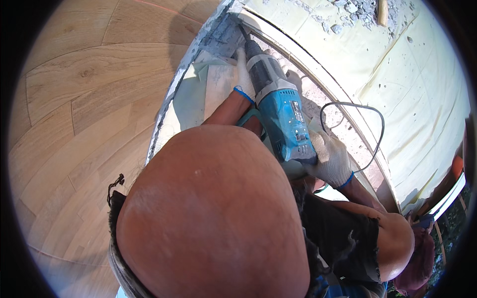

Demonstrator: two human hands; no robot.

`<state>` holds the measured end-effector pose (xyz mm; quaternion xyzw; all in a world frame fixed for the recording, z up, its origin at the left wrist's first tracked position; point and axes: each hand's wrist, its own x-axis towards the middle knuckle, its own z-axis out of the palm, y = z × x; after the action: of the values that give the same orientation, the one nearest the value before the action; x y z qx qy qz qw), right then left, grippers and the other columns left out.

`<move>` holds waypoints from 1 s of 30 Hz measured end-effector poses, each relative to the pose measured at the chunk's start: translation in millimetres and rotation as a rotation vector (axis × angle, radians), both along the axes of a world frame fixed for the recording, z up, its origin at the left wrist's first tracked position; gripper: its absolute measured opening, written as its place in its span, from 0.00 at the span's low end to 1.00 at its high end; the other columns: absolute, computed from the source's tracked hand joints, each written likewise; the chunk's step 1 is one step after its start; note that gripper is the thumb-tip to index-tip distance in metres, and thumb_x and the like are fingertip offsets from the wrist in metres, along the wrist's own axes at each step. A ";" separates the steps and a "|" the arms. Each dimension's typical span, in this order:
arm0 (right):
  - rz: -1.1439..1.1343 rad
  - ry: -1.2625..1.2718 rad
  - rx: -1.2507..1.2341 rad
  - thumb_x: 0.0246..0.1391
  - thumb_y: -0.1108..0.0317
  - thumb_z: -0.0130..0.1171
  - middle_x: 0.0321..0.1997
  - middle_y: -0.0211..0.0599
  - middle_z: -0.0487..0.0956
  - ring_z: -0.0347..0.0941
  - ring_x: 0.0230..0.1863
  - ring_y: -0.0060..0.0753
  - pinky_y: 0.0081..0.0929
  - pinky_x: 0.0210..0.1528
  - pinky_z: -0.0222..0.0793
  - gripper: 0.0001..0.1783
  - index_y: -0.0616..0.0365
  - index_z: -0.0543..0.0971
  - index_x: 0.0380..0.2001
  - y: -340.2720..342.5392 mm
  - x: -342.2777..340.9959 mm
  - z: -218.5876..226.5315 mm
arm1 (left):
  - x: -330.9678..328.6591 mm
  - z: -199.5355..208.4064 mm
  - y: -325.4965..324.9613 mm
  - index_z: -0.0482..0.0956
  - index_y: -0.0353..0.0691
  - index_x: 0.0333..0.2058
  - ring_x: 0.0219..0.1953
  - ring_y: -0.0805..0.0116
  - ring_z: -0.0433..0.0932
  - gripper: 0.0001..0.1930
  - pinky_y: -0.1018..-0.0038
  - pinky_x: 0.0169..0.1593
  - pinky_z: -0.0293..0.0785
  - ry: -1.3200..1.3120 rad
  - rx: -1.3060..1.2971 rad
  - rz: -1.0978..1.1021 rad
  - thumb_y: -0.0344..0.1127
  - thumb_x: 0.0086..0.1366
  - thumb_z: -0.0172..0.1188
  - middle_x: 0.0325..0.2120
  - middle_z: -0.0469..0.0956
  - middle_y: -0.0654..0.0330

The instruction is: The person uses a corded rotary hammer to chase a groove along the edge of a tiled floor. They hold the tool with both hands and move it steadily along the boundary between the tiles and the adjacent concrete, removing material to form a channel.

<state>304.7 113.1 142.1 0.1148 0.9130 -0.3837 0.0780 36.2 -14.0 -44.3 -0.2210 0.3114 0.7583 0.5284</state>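
Wood flooring (84,114) alongside; left hand (242,74) and right hand (330,159) hold power drill (280,116).

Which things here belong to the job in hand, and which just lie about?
In use, apparently:
blue power tool, right hand gripping its rear, left hand at its front
its bit
dark cable

Apparently lying about:
grey rubble
wooden stick

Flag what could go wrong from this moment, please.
The gloved left hand sits close to the bit of the power tool, so a slip might hurt it. The looped cable near the right hand could snag. Flying chips might strike the bare knee.
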 end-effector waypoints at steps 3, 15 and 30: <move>-0.043 0.014 -0.036 0.41 0.60 0.75 0.42 0.48 0.82 0.82 0.38 0.54 0.44 0.40 0.79 0.34 0.56 0.79 0.55 7.9 -16.3 -3.0 | -3.3 19.0 21.5 0.75 0.41 0.55 0.49 0.56 0.80 0.52 0.57 0.54 0.81 0.046 -0.103 -0.011 0.88 0.61 0.37 0.47 0.78 0.51; -0.096 -0.046 -0.212 0.37 0.66 0.78 0.48 0.49 0.83 0.83 0.42 0.56 0.43 0.45 0.80 0.38 0.55 0.79 0.57 36.9 4.1 0.8 | 10.2 47.8 33.8 0.73 0.45 0.56 0.48 0.56 0.81 0.50 0.55 0.50 0.84 -0.018 -0.187 -0.025 0.88 0.60 0.38 0.46 0.79 0.51; -0.113 0.004 -0.247 0.43 0.64 0.71 0.38 0.52 0.82 0.82 0.36 0.57 0.43 0.39 0.78 0.27 0.59 0.80 0.49 28.8 -57.0 27.2 | -44.2 45.9 25.9 0.73 0.44 0.58 0.51 0.51 0.82 0.52 0.51 0.53 0.83 0.010 -0.127 -0.010 0.87 0.62 0.34 0.51 0.78 0.47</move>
<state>247.7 141.9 169.3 0.1548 0.8509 -0.4974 0.0678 -8.0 11.9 1.6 -0.2486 0.3626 0.7354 0.5156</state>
